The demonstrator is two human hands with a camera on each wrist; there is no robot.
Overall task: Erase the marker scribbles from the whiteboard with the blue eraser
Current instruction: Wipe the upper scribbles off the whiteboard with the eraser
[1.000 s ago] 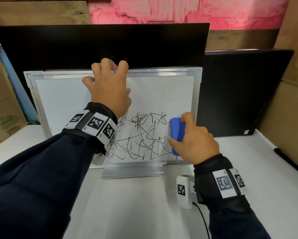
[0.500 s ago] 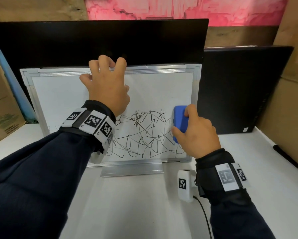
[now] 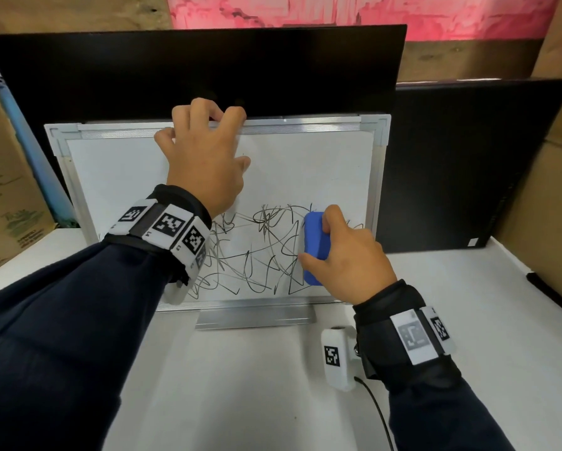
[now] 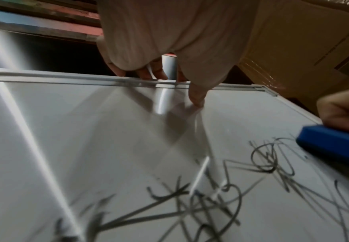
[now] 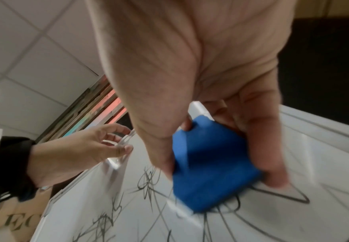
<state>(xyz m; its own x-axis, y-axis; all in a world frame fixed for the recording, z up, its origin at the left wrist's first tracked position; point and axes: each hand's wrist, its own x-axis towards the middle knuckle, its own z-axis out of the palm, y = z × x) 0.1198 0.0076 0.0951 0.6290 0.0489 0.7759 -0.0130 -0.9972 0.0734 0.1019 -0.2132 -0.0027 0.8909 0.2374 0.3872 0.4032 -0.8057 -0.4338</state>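
The aluminium-framed whiteboard [image 3: 116,177] stands upright on a white table. Black marker scribbles [image 3: 256,255] cover its lower middle and right. My left hand [image 3: 221,138] grips the top frame, fingers curled over the edge and thumb on the board face; the left wrist view shows the left hand [image 4: 169,54] on that rail. My right hand [image 3: 338,249] holds the blue eraser [image 3: 315,245] flat against the board at the right end of the scribbles. In the right wrist view the thumb and fingers pinch the blue eraser [image 5: 211,163] by its sides. The eraser's edge [image 4: 333,145] touches the lines.
Two black panels [image 3: 468,164] lean behind and to the right of the board. Cardboard boxes [image 3: 2,190] flank both sides. The board's metal foot [image 3: 256,317] juts forward on the table [image 3: 240,385]. A dark flat object [image 3: 553,294] lies at the right edge.
My right hand slid the eraser up near the right frame, then left and down onto the scribbles. My left hand kept its hold on the top edge.
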